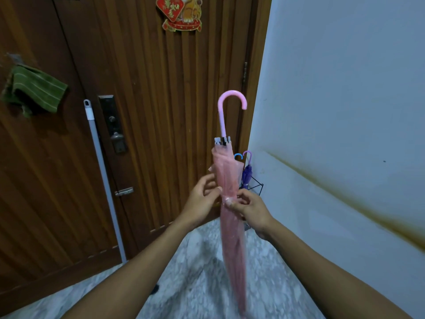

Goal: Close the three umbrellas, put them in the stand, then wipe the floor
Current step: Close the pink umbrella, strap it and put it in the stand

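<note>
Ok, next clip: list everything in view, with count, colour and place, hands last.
pink umbrella: 1, pink, folded, handle up, held at centre
umbrellas in stand: 2, purple one and a blue-handled one behind the pink one
umbrella stand: 1, black wire, corner by the wall
mop handle: 1, grey, leaning on the door
green cloth: 1, green striped, hanging upper left
door: 1, brown wood
door decoration: 1, red and gold, top of door
floor: grey marbled
left hand: on the pink canopy
right hand: pinching the canopy
</note>
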